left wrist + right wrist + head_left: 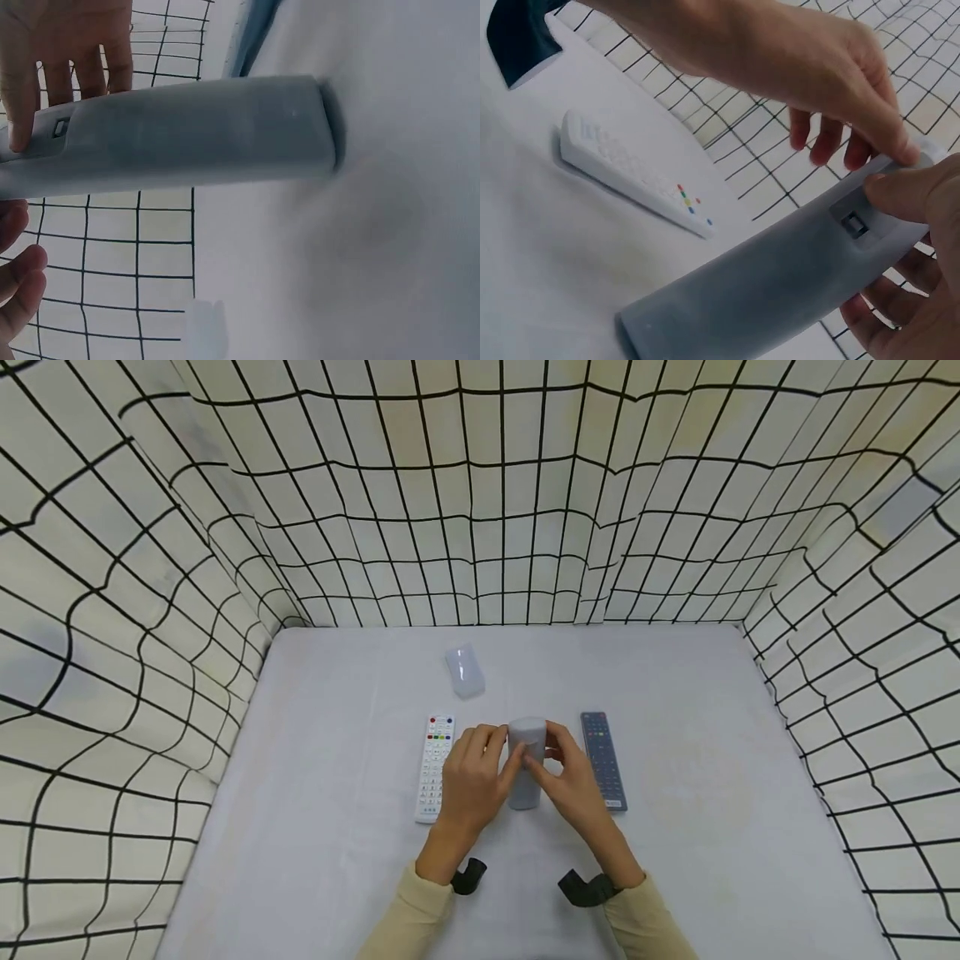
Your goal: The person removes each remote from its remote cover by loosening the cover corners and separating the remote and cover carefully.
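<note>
White tabletop (322,877), gridded walls (442,539) around. Pinching tilted grey remote (525,795) near its top with left hand (472,779) and right hand (572,782), between white remote (432,767) and dark remote (603,762). Better keep its lower end steady and press thumbs (906,195) gently beside latch (854,224).

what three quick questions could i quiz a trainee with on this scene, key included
1. True or false: in the head view, the gray remote is between the white remote and the dark remote.
2. Which remote are the left hand and right hand both touching? (a) white (b) dark (c) gray
3. Fill in: the white remote lies with its buttons facing ____.

Key: 1. True. 2. c. 3. Up.
</note>
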`<action>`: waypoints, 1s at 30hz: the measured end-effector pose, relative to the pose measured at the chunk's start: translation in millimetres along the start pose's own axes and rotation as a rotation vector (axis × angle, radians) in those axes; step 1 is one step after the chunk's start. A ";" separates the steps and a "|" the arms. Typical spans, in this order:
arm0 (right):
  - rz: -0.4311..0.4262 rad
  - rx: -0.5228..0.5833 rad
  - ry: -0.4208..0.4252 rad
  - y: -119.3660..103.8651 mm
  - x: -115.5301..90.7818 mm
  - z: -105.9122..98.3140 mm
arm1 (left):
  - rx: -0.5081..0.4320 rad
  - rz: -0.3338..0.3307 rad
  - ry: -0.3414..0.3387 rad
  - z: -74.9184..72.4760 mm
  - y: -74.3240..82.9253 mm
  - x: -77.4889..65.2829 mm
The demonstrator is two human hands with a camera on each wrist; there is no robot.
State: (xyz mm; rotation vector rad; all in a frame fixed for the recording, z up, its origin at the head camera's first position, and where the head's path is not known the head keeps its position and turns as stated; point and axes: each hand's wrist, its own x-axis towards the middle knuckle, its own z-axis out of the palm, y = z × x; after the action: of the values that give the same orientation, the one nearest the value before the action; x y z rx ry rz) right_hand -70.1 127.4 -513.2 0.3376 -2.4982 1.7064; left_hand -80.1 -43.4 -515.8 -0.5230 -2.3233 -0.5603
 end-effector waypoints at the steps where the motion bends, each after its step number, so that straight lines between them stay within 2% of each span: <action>1: 0.021 0.027 -0.019 2.2 0.4 0.9 | 0.017 0.026 0.008 -0.5 -2.0 1.4; 4: 0.045 0.093 -0.055 8.1 1.6 3.0 | 0.063 0.094 0.035 -0.5 -9.2 6.2; 10: 0.035 0.154 -0.059 12.2 1.7 3.4 | 0.096 0.186 0.076 -1.0 -20.6 15.4; 16: 0.052 0.187 -0.087 8.3 2.2 4.1 | 0.084 0.243 0.108 -3.7 -23.0 19.6; 21: 0.086 0.201 -0.095 3.1 -0.1 6.3 | 0.086 0.308 0.172 -4.4 -23.2 22.0; 25: 0.082 0.220 -0.102 -0.5 -2.4 6.7 | 0.074 0.338 0.203 -4.7 -22.6 23.5; 30: 0.078 0.236 -0.116 -1.1 -4.3 7.0 | 0.045 0.335 0.208 -4.7 -24.1 25.0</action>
State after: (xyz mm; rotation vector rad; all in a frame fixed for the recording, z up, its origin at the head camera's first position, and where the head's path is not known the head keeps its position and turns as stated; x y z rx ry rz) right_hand -65.3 121.1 -515.6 0.3725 -2.4187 2.0758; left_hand -107.0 -60.5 -501.2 -0.7753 -1.9916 -0.3812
